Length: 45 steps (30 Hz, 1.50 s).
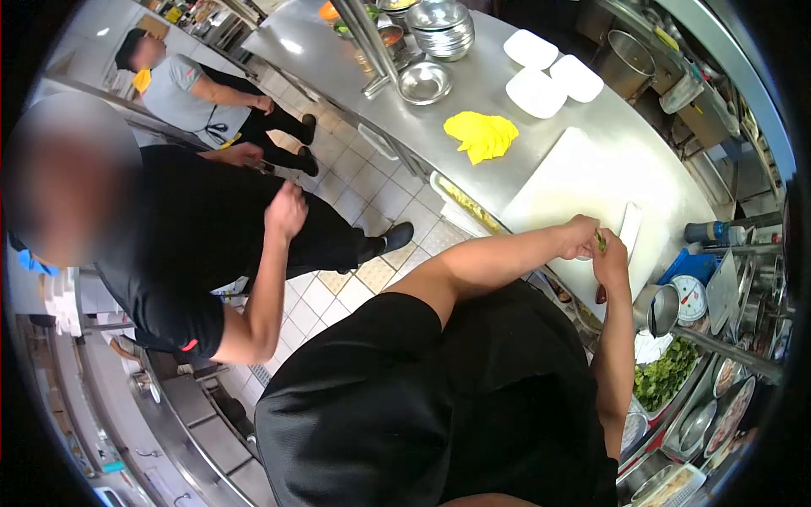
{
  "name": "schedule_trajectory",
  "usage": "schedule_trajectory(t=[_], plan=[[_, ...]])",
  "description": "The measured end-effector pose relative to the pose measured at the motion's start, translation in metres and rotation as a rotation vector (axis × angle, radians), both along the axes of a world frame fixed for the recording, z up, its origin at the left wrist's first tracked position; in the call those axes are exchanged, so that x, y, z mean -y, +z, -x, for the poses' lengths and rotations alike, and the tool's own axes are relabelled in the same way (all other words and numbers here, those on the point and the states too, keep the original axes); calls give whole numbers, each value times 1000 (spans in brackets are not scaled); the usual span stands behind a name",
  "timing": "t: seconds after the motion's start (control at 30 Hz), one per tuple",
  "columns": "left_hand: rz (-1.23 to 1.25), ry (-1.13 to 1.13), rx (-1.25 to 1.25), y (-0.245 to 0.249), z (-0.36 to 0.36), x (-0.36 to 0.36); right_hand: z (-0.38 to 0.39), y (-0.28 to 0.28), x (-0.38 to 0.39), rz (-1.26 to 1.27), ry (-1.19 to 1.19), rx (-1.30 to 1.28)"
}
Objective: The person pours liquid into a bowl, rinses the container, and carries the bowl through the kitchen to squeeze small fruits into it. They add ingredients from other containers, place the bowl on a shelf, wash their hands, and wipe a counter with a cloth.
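My left hand and my right hand meet over the near side of a white cutting board. Both are closed, fingers pinched around a small green leaf that shows between them. On the board, just beyond my right hand, lies a knife with a broad pale blade. A dark reddish piece, perhaps its handle, shows below my wrist; the part between is hidden by my hand. Past the board's far left corner, a crumpled yellow cloth rests on the steel counter.
White square bowls, stacked metal bowls and a metal dish stand farther back. At right are a dial scale, a metal pot and a tub of green leaves. A co-worker stands close left, another person behind.
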<state>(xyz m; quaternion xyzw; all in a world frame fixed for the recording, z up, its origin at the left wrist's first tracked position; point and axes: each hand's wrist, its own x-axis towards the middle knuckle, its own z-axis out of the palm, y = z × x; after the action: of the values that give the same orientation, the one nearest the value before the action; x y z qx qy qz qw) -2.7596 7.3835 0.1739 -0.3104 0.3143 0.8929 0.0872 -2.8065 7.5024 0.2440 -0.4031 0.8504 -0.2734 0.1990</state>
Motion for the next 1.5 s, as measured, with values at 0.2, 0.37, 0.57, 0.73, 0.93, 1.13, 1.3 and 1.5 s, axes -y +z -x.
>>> schedule_trajectory(t=[0.2,0.37,0.57,0.73,0.93,1.13,1.3,1.5], plan=[[49,3,-4,-8,-4,2,6,-20,-4,47,48,-70],[80,-33,-60,-8,2,-4,7,-21,-4,-63,24,-68],[58,-102,23,11,3,0,5,4,-14,82,-151,109],[19,-144,31,20,4,6,39,-15,-72,151,-489,-169],[34,-155,51,25,4,13,39,-75,-123,-175,-549,-158],[1,-159,30,36,4,24,24,-73,-130,25,-676,-96],[3,-218,-10,50,10,30,25,-71,-146,383,-760,139],[111,-315,4,65,22,22,14,-28,-140,628,-959,991]])
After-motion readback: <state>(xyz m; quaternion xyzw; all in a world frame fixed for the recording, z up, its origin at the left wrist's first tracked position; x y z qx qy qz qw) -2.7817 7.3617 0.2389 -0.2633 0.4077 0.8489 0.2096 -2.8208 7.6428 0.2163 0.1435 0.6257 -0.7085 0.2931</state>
